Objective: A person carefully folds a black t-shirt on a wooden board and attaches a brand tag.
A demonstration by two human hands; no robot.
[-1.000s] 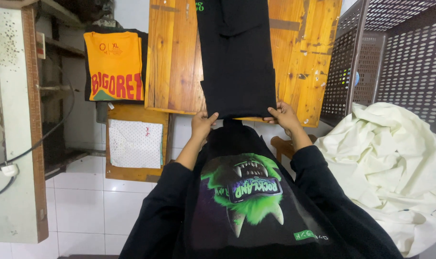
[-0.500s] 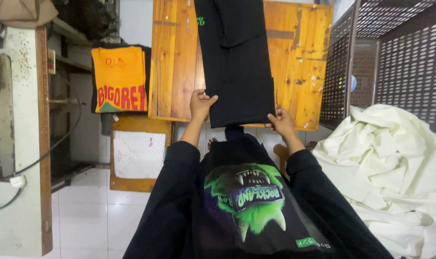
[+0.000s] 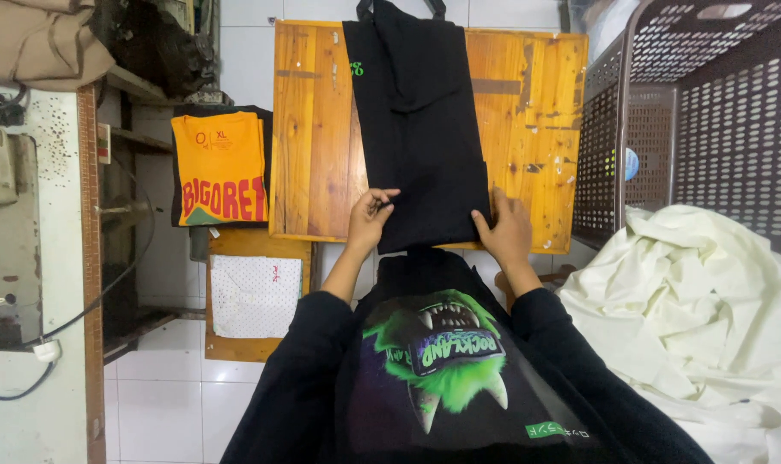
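Observation:
A folded black garment (image 3: 420,120) lies lengthwise on a wooden board (image 3: 309,129) in front of me. My left hand (image 3: 369,219) pinches its lower left edge between thumb and fingers. My right hand (image 3: 504,230) rests flat on its lower right corner. Both arms are in black sleeves. Below the hands, a black shirt with a green monster print (image 3: 446,365) is on my chest.
A folded orange shirt with red letters (image 3: 219,169) hangs at the left of the board. A white perforated panel in a wooden frame (image 3: 255,296) sits below it. Cream cloth (image 3: 699,318) is piled at the right under grey plastic crates (image 3: 717,120).
The view has tilted up and moved closer to the board. My hands have slid up onto the lower edge of the black garment, the left now pinching it.

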